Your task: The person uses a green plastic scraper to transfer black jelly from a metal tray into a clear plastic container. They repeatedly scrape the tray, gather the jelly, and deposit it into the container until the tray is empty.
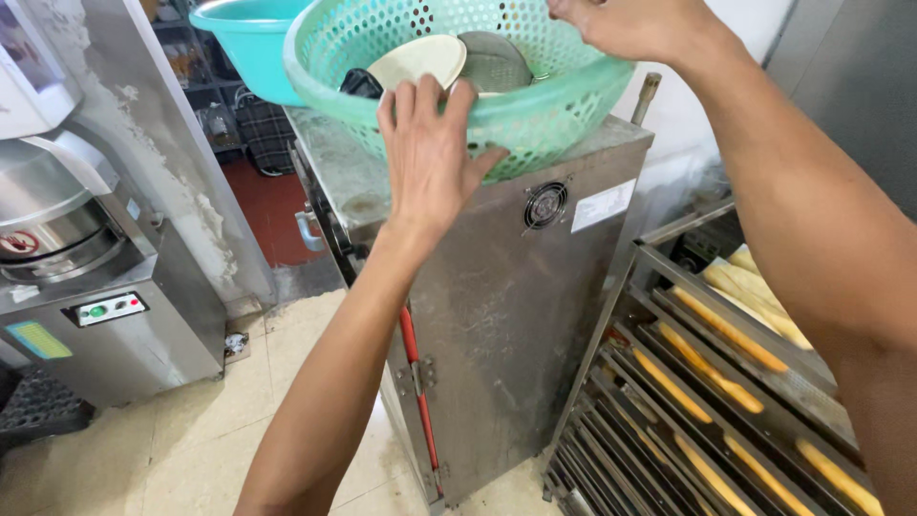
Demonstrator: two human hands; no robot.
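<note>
A green basket (535,115) sits on top of a steel cabinet (497,315), holding a pale bowl (420,59) and a grey lid (495,59). The left hand (430,153) lies spread against its near wall; the right hand (626,24) curls over the far rim, its fingers out of view. Judging by this, the basket is gripped but not yet lifted.

Bright, even light; soft shadows; wide-angle edge stretch.

This looks like a bakery kitchen. A tall rack (707,382) on the right holds many metal trays with long loaves (731,332) of bread on them. A big steel cabinet (497,315) with a small fan stands in the middle. A grey machine (86,287) with a green button stands on the left. The floor (191,430) is pale tile with some dirt.
</note>
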